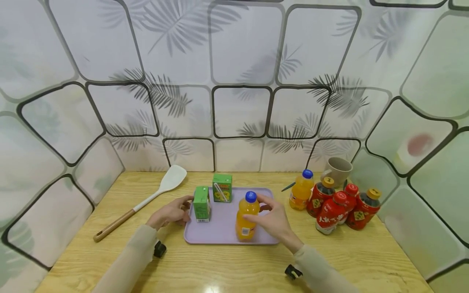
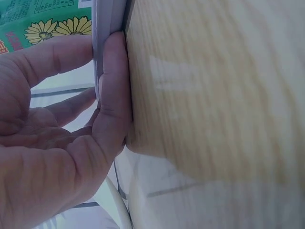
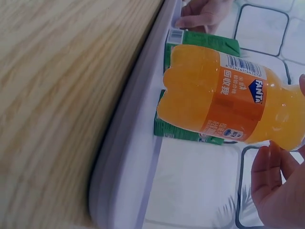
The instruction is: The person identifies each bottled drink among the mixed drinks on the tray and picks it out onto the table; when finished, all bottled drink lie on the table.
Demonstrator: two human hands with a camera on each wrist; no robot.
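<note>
A lavender tray (image 1: 223, 230) lies on the wooden table (image 1: 227, 268). Two green juice cartons (image 1: 202, 203) (image 1: 222, 188) and an orange Fanta bottle (image 1: 246, 221) with a blue cap stand upright on it. My left hand (image 1: 183, 209) pinches the tray's left rim (image 2: 107, 28), thumb on one side and fingers on the other, next to the near carton (image 2: 43, 24). My right hand (image 1: 261, 209) curls loosely round the orange bottle (image 3: 224, 105), thumb in front and fingers (image 3: 279, 186) behind. The tray's edge (image 3: 138, 143) runs beside the bottle.
A white spatula (image 1: 146, 201) with a wooden handle lies left of the tray. To the right stand a second orange bottle (image 1: 301, 190), several red bottles (image 1: 337, 209) and a beige mug (image 1: 337, 170). Patterned walls close in the back and sides.
</note>
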